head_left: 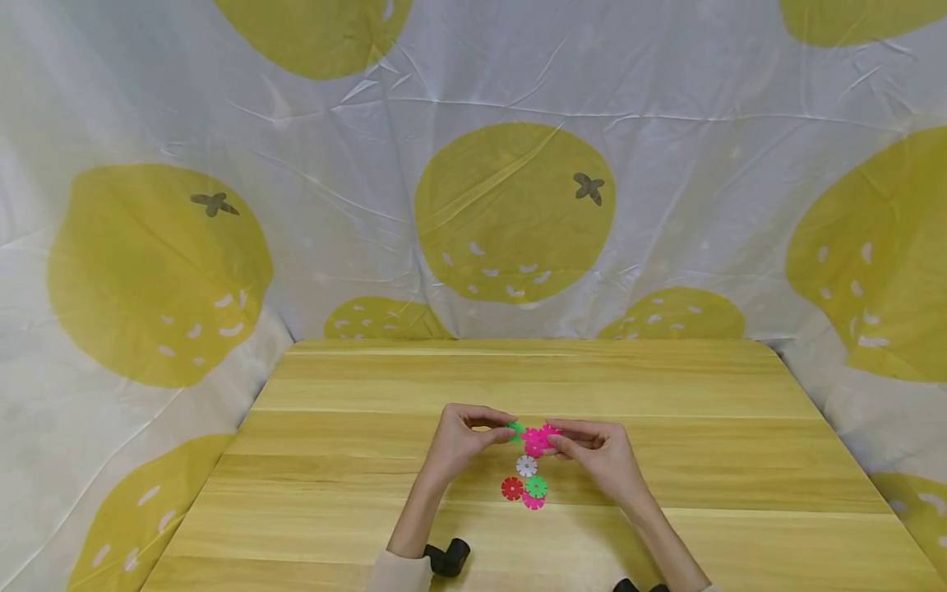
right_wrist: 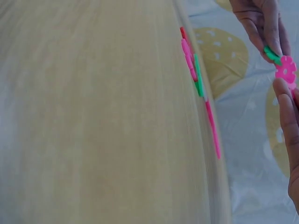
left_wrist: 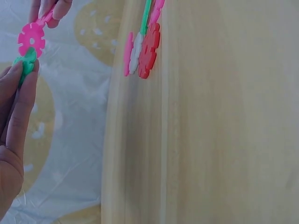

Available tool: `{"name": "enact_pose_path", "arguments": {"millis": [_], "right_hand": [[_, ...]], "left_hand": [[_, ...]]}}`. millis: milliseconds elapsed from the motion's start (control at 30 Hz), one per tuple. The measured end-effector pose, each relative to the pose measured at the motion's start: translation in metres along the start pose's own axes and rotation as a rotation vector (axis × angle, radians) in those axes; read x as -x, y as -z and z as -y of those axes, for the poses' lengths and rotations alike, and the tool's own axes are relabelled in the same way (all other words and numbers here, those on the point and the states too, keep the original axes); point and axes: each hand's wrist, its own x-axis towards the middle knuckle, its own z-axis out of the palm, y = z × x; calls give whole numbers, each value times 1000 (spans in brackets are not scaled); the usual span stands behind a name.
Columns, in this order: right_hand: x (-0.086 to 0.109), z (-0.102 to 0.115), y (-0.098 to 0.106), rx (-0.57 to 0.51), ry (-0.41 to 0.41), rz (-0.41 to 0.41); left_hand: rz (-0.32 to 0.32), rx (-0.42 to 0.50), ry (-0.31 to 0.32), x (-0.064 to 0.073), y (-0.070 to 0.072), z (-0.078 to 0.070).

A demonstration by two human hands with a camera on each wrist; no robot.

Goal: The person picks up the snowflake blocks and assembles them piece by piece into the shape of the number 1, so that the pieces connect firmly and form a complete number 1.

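Two hands (head_left: 459, 436) (head_left: 608, 460) pinch one green disc (left_wrist: 29, 59) and two pink discs (left_wrist: 25, 36) (left_wrist: 46, 18).

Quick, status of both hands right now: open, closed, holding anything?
Left hand: closed, pinching a green notched disc between thumb and fingers.
Right hand: closed, pinching a pink notched disc.

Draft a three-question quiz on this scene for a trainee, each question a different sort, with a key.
1. What colour is the piece that the left hand pinches? A red, B green, C white.
2. True or false: in the head view, the red disc on the table lies lower in the picture than the white disc.
3. Fill in: the right hand pinches a ____ disc.

Key: 1. B; 2. True; 3. Pink.
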Motion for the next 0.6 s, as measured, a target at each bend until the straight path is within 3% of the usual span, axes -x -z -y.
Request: {"name": "enact_pose_path", "arguments": {"millis": [600], "right_hand": [[0, 0, 3, -21, 60, 5]], "left_hand": [[34, 52, 8, 1, 0, 1]]}}
